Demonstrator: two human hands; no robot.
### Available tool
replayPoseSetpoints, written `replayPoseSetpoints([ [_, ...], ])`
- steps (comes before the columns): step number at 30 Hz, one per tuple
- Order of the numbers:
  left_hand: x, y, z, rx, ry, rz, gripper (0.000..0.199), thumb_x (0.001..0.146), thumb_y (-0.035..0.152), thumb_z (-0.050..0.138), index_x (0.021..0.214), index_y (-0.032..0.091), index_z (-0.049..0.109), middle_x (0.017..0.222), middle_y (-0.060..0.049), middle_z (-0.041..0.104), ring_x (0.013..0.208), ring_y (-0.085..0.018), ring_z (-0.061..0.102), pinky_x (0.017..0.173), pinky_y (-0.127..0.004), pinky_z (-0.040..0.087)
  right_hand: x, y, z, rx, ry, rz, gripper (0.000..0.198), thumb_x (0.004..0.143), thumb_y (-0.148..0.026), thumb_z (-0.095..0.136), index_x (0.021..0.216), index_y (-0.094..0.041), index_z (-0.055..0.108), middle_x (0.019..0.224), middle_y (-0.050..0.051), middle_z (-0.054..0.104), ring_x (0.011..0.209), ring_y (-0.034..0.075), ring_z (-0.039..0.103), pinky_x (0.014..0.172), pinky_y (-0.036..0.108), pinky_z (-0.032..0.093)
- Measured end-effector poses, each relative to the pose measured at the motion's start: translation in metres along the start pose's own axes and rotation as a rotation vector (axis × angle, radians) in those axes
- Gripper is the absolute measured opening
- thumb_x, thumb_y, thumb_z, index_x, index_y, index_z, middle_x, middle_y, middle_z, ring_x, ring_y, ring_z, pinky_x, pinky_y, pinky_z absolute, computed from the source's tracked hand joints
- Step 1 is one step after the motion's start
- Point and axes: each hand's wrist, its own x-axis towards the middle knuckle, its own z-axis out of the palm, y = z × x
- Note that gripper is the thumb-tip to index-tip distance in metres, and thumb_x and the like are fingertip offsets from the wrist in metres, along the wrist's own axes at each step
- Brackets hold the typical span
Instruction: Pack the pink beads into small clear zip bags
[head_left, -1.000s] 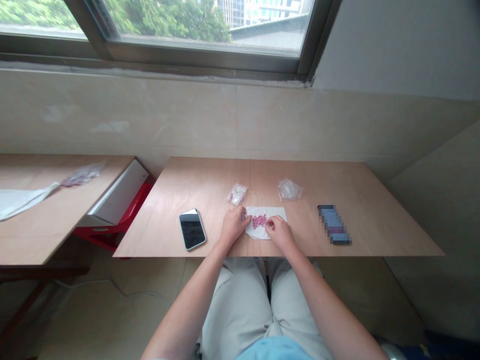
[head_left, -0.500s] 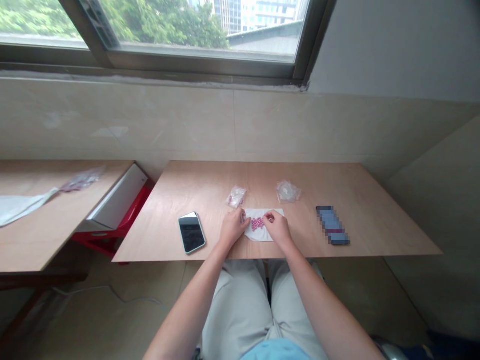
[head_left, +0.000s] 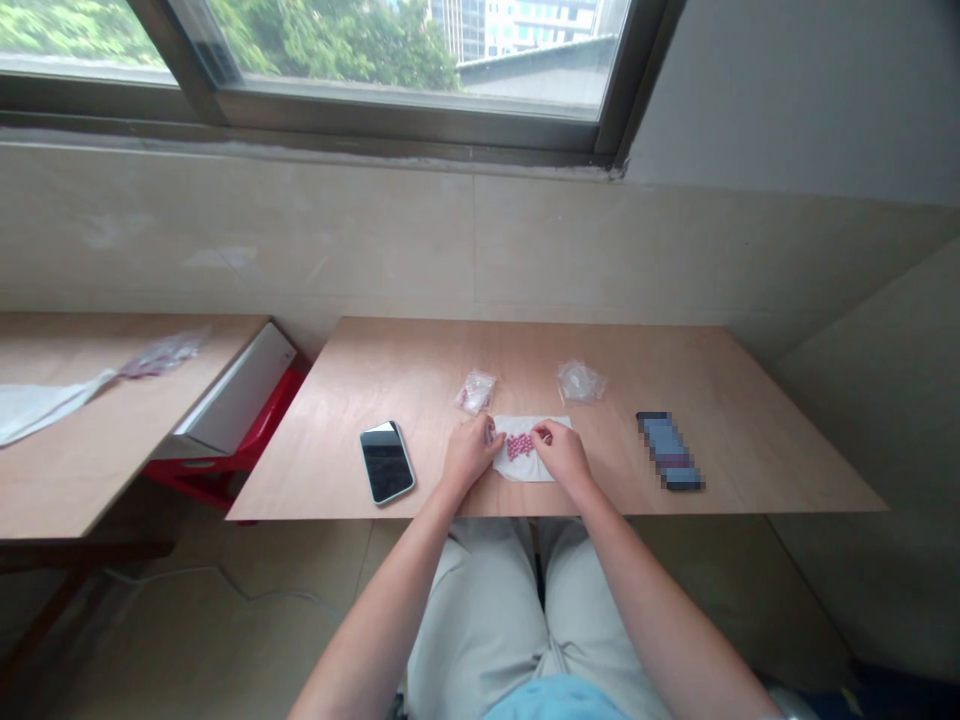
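Observation:
A small patch of pinkish-red beads (head_left: pixel 519 446) lies on a white cloth (head_left: pixel 536 472) near the table's front edge. My left hand (head_left: pixel 472 450) rests over the cloth's left side, its fingers curled and its thumb pointing toward the beads. From the right, my right hand (head_left: pixel 561 452) reaches in with thumb and forefinger pinched together at the right edge of the bead patch. What lies between the fingertips of either hand is too small to make out. Whether the beads are joined to each other cannot be seen clearly.
Behind the cloth lie a clear bag with reddish bits (head_left: pixel 475 391) and another clear plastic bag (head_left: pixel 580 382). A phone (head_left: pixel 387 463) is on the left, and a pixelated phone-shaped object (head_left: pixel 670 451) on the right. A second table (head_left: pixel 67 480) stands farther left, across a gap.
The whole view has shifted slightly as the head moved. Both hands stay at the bead patch in nearly the same pose, with little visible finger movement.

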Motion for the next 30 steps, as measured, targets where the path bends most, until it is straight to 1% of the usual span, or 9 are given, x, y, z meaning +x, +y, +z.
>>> replayPoseSetpoints([
  [3, 0.0, -0.001, 0.002, -0.006, 0.016, 0.017, 0.015, 0.088, 0.033, 0.066, 0.094, 0.021, 0.059, 0.085, -0.004, 0.066, 0.077, -0.019, 0.06, 0.071, -0.029, 0.039, -0.006, 0.02, -0.01, -0.081, -0.026, 0.007, 0.015, 0.088, -0.023, 0.057, 0.088, -0.02, 0.072, 0.089, 0.006, 0.075, 0.076, 0.019, 0.067, 0.073, 0.027, 0.049],
  [5, -0.001, -0.002, 0.002, -0.01, 0.023, 0.029, 0.015, 0.088, 0.033, 0.066, 0.093, 0.021, 0.058, 0.085, -0.004, 0.066, 0.077, -0.019, 0.06, 0.07, -0.029, 0.038, -0.01, 0.025, -0.011, -0.111, -0.066, -0.009, 0.013, 0.086, -0.021, 0.059, 0.088, -0.02, 0.071, 0.091, 0.006, 0.074, 0.077, 0.019, 0.066, 0.074, 0.027, 0.048],
  [11, -0.001, -0.001, 0.001, -0.022, 0.013, 0.028, 0.012, 0.088, 0.03, 0.065, 0.093, 0.022, 0.058, 0.085, -0.004, 0.066, 0.078, -0.02, 0.06, 0.072, -0.029, 0.039, -0.015, 0.016, -0.005, -0.218, -0.102, -0.043, 0.013, 0.085, -0.02, 0.064, 0.096, -0.02, 0.071, 0.101, 0.008, 0.071, 0.089, 0.02, 0.065, 0.08, 0.027, 0.047],
  [15, -0.001, 0.0, 0.001, -0.012, 0.008, 0.032, 0.012, 0.088, 0.03, 0.065, 0.092, 0.021, 0.058, 0.085, -0.004, 0.066, 0.078, -0.02, 0.06, 0.071, -0.029, 0.039, -0.015, 0.01, -0.004, -0.223, -0.112, -0.048, 0.011, 0.088, -0.021, 0.063, 0.095, -0.021, 0.07, 0.1, 0.007, 0.07, 0.089, 0.019, 0.065, 0.08, 0.027, 0.046],
  [20, -0.001, -0.001, 0.001, 0.006, 0.024, 0.044, 0.013, 0.087, 0.031, 0.066, 0.09, 0.021, 0.059, 0.084, -0.004, 0.065, 0.076, -0.02, 0.059, 0.069, -0.029, 0.038, -0.014, 0.013, -0.007, -0.139, -0.084, -0.048, 0.009, 0.087, -0.02, 0.061, 0.089, -0.021, 0.07, 0.095, 0.006, 0.071, 0.085, 0.019, 0.066, 0.08, 0.028, 0.047],
  [24, 0.0, -0.001, 0.002, 0.006, 0.02, 0.044, 0.014, 0.088, 0.032, 0.066, 0.091, 0.021, 0.059, 0.084, -0.004, 0.066, 0.076, -0.02, 0.059, 0.069, -0.029, 0.037, -0.008, 0.011, -0.005, 0.049, 0.032, 0.035, 0.014, 0.087, -0.028, 0.058, 0.085, -0.019, 0.069, 0.084, 0.006, 0.073, 0.074, 0.02, 0.065, 0.072, 0.028, 0.048],
  [27, 0.0, -0.003, 0.004, 0.003, 0.018, 0.042, 0.014, 0.088, 0.033, 0.065, 0.092, 0.021, 0.059, 0.084, -0.004, 0.066, 0.076, -0.02, 0.059, 0.069, -0.029, 0.038, -0.001, -0.004, 0.007, 0.177, 0.106, 0.088, 0.021, 0.089, -0.032, 0.055, 0.089, -0.018, 0.069, 0.084, 0.008, 0.074, 0.074, 0.021, 0.068, 0.07, 0.028, 0.05],
  [28, 0.001, -0.003, 0.004, 0.0, 0.018, 0.041, 0.014, 0.088, 0.032, 0.065, 0.092, 0.02, 0.059, 0.084, -0.004, 0.066, 0.076, -0.02, 0.06, 0.07, -0.029, 0.038, 0.001, -0.012, 0.012, 0.194, 0.1, 0.084, 0.022, 0.09, -0.033, 0.054, 0.09, -0.018, 0.07, 0.085, 0.008, 0.075, 0.075, 0.021, 0.068, 0.07, 0.028, 0.05],
  [30, 0.001, -0.004, 0.005, -0.01, 0.017, 0.042, 0.012, 0.089, 0.032, 0.063, 0.093, 0.02, 0.06, 0.085, -0.005, 0.066, 0.077, -0.02, 0.06, 0.071, -0.029, 0.038, 0.005, -0.028, 0.024, 0.208, 0.044, 0.037, 0.021, 0.09, -0.033, 0.057, 0.089, -0.019, 0.072, 0.086, 0.007, 0.076, 0.075, 0.02, 0.069, 0.07, 0.027, 0.051],
])
